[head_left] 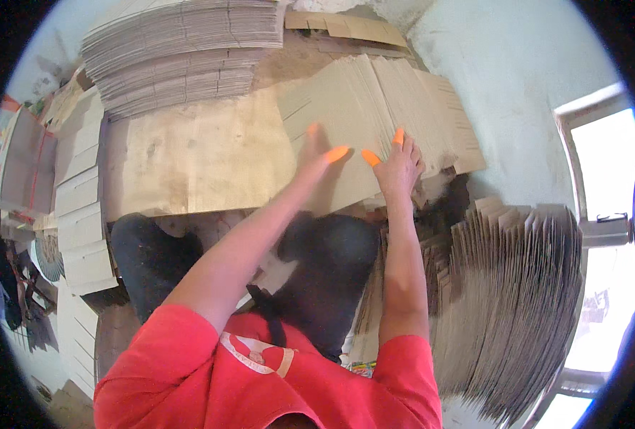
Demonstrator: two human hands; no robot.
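A fanned stack of brown cardboard sheets (353, 107) with cut slits lies on the right part of the wooden board in front of me. My left hand (316, 150), a little blurred, rests at the left side of the top sheet with thumb and fingers apart. Against the fanned edges on the right lies my right hand (402, 168), its fingers stretched out over the sheets. Orange covers sit on the thumb and one finger of each hand. Neither hand is closed round a sheet.
A tall pile of cardboard (181, 53) stands at the far left of the wooden board (188, 157). Slit sheets (81, 200) overlap along its left side. Many upright sheets (510, 286) are packed at my right, below a bright window (607, 214). My knees are under the board's near edge.
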